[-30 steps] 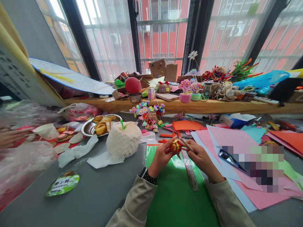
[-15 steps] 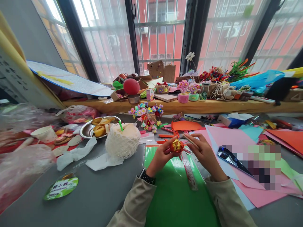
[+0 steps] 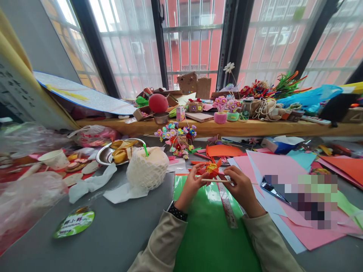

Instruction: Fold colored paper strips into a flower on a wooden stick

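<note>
An orange and yellow folded paper flower (image 3: pixel 212 169) is held up over the green folder (image 3: pixel 217 241). My left hand (image 3: pixel 193 185) is closed on its left side, with fingers pinched at the paper. My right hand (image 3: pixel 241 188) is closed round a thin pale stick (image 3: pixel 214 181), which lies level just below the flower. The right fingertips are close to the flower's right petals; whether they also grip the paper, I cannot tell. A clear ruler (image 3: pixel 228 209) with small red marks lies on the folder beneath my hands.
Orange paper (image 3: pixel 224 150) lies behind my hands. To the right are pink sheets (image 3: pixel 279 166) and a phone (image 3: pixel 272 189). A netted coconut (image 3: pixel 147 170) with a green straw, a metal dish (image 3: pixel 101 155) and a green oval label (image 3: pixel 74 223) are on the left.
The flower's petals have spread outward from a tight ball shape. The stick has swung from a slant at the upper right to level below the flower, and my right hand has moved slightly left.
</note>
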Tool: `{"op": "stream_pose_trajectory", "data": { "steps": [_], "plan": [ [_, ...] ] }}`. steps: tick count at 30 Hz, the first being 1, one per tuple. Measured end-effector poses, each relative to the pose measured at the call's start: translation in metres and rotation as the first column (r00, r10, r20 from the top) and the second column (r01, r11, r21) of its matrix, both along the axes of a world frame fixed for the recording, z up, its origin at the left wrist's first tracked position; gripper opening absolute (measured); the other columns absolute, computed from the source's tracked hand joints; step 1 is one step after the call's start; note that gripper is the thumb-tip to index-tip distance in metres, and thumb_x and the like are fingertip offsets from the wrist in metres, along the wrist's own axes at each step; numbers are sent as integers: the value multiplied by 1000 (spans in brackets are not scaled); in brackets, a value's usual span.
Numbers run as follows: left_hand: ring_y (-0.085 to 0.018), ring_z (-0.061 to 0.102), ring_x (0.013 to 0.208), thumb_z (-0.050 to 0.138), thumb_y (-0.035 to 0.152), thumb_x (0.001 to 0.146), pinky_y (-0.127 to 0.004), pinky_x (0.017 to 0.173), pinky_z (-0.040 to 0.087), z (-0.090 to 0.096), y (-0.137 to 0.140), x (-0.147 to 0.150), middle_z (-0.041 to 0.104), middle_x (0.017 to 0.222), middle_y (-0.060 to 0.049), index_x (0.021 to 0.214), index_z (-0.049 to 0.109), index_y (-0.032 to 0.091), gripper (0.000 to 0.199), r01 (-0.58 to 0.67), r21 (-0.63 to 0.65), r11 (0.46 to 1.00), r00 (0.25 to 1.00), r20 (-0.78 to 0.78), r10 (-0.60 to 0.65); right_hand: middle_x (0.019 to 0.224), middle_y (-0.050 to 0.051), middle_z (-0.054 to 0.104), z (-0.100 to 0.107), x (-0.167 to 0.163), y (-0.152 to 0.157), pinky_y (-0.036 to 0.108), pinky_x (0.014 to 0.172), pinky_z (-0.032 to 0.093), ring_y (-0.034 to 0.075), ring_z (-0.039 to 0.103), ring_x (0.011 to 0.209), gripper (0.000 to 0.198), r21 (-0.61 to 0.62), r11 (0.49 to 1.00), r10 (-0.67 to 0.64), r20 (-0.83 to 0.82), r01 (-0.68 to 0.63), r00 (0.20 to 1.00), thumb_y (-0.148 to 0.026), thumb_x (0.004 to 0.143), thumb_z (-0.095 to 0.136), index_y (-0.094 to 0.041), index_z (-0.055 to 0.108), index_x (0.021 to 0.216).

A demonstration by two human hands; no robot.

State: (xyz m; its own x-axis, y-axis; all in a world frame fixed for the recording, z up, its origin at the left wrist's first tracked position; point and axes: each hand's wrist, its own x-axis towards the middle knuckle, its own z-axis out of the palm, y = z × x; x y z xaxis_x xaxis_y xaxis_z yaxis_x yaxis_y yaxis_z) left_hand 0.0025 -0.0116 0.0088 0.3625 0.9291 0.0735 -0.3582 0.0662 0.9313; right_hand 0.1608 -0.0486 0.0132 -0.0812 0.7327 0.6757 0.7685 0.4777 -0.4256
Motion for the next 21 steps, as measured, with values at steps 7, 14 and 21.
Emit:
{"op": "stream_pose_trajectory", "data": {
  "steps": [7,14,21],
  "plan": [
    [-17,58,80,71,23,52,-29,67,49,-10,0,8,46,110,-9,112,35,24,70,20,-8,1000,1000,-18,-20,76,5,55,-5,-11,1,24,56,40,15,54,66,15,39,998,-45,76,42,996,-27,78,45,-19,56,72],
    [-16,57,83,64,24,62,-26,71,47,-3,-3,4,57,95,-6,108,43,18,52,-72,149,986,990,-107,88,78,5,58,-3,-10,0,24,59,41,15,55,69,19,-87,992,102,117,-92,988,-35,78,46,-19,57,76],
    [-19,53,95,63,20,62,-31,82,44,1,-3,-2,52,111,-7,108,47,19,48,-78,288,955,975,-179,133,71,4,56,0,0,1,24,56,40,14,53,66,34,-119,989,94,45,-88,995,-38,84,33,-20,60,74]
  ]
}}
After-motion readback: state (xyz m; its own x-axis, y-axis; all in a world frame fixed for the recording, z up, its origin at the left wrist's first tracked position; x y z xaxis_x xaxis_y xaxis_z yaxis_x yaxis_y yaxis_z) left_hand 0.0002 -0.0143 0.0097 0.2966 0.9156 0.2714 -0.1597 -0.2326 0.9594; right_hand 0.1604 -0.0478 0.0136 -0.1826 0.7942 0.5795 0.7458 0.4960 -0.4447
